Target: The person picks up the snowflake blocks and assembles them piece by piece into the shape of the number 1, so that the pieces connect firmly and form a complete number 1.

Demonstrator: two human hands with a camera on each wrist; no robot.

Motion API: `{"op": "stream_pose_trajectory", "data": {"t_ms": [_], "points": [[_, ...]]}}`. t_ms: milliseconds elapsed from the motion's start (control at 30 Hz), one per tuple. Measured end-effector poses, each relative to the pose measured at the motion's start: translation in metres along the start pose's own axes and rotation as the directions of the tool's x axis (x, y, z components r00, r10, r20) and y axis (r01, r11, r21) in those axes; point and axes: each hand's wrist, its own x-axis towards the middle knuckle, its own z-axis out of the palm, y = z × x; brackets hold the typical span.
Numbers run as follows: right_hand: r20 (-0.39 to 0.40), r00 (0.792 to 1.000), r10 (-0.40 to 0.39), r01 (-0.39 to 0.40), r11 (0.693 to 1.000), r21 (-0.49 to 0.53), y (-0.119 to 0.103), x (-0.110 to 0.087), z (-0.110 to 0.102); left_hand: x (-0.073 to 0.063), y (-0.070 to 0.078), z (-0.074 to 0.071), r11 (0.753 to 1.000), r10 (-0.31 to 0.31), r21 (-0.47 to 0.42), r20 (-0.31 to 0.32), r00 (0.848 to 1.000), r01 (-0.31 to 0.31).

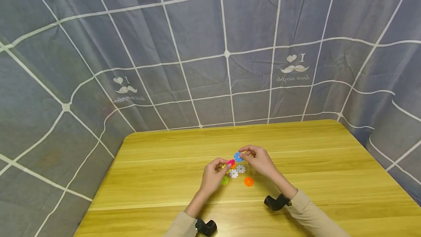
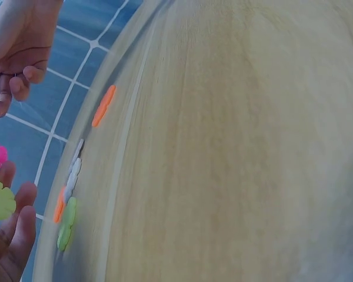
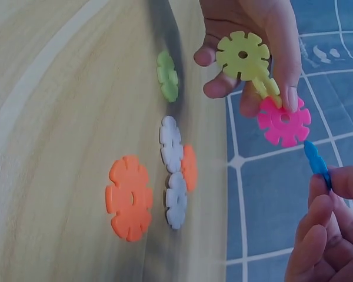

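The left hand pinched the pink disc and the right hand the blue disc crosswise, apparently so their rims faced.

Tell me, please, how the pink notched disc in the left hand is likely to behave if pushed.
The pink notched disc looks stiff, its face flat and unbent in the grip of the left hand. It is probably light, being small beside that hand. It may twist where it meets the yellow notched piece, since that contact looks narrow.
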Motion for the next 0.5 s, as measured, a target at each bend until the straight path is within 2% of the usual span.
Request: {"op": "stream_pose_trajectory", "data": {"t_ms": [167, 267, 367, 500], "points": [[0.006, 1.000, 0.029, -0.029, 1.000, 0.009, -0.001, -0.001, 0.001, -0.008, 0.025, -0.005, 1.000, 0.009, -0.022, 0.020, 1.000, -0.008], [0.006, 0.999, 0.040, -0.040, 0.999, 0.018, -0.002, -0.002, 0.001, -0.010, 0.030, -0.006, 1.000, 0.014, -0.016, 0.016, 1.000, -0.014], [0.006, 0.999, 0.044, -0.045, 0.998, 0.034, -0.002, -0.002, 0.001, -0.010, 0.028, -0.005, 1.000, 0.022, 0.003, 0.012, 1.000, -0.022], [0.009, 0.998, 0.058, -0.059, 0.996, 0.063, -0.002, -0.002, 0.002, -0.005, 0.012, -0.002, 0.999, 0.033, 0.040, 0.000, 0.999, -0.033]]}}
